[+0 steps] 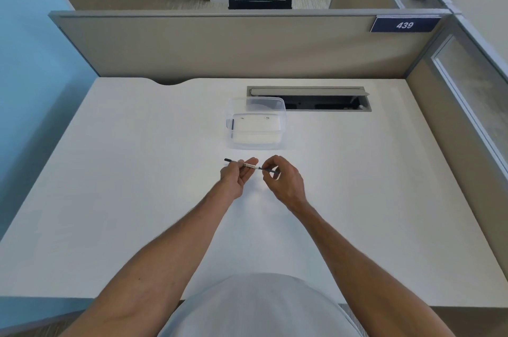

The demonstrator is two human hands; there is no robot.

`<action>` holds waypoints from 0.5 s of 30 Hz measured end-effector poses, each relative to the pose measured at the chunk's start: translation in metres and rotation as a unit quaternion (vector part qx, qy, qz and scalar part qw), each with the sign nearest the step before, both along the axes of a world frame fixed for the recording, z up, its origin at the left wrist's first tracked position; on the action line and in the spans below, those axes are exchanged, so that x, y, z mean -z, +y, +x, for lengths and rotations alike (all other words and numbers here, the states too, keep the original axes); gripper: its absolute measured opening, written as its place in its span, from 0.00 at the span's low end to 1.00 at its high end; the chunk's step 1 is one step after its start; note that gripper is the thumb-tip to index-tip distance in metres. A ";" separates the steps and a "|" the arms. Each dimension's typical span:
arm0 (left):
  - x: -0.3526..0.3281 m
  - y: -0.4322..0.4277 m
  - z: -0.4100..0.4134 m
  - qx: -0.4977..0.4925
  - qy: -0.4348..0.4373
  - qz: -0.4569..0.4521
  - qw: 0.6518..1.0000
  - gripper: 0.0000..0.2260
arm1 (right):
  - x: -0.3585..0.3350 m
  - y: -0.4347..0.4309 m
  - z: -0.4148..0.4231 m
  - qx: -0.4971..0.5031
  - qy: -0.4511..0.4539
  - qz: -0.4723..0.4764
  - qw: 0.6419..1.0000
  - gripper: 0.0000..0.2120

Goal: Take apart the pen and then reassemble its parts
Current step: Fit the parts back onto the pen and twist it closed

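Observation:
A slim pen [251, 166] with a white labelled barrel and dark ends is held level above the white desk [137, 185], in one piece. My left hand [236, 175] grips the barrel near its middle, and the dark left end sticks out past my fingers. My right hand [283, 177] pinches the dark right end between thumb and fingers. The pen's right tip is partly hidden by my right fingers.
A clear plastic box [255, 123] stands on the desk just beyond my hands. Behind it is an open cable slot [310, 98] in the desk. Grey partition walls [220, 45] close off the back and right sides.

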State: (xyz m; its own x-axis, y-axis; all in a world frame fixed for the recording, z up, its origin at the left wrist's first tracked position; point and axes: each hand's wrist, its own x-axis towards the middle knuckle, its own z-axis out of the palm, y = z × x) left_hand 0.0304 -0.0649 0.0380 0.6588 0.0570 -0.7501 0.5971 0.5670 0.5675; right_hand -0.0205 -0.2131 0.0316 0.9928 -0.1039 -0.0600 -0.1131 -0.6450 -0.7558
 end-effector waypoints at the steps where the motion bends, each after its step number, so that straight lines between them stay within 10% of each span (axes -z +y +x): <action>1: -0.002 0.001 0.001 -0.002 0.004 -0.003 1.000 0.15 | -0.001 0.002 0.001 -0.006 -0.006 0.000 1.000 0.04; 15: -0.010 0.006 0.013 -0.024 0.020 -0.047 0.998 0.07 | -0.012 0.012 0.011 -0.030 -0.048 -0.006 0.998 0.15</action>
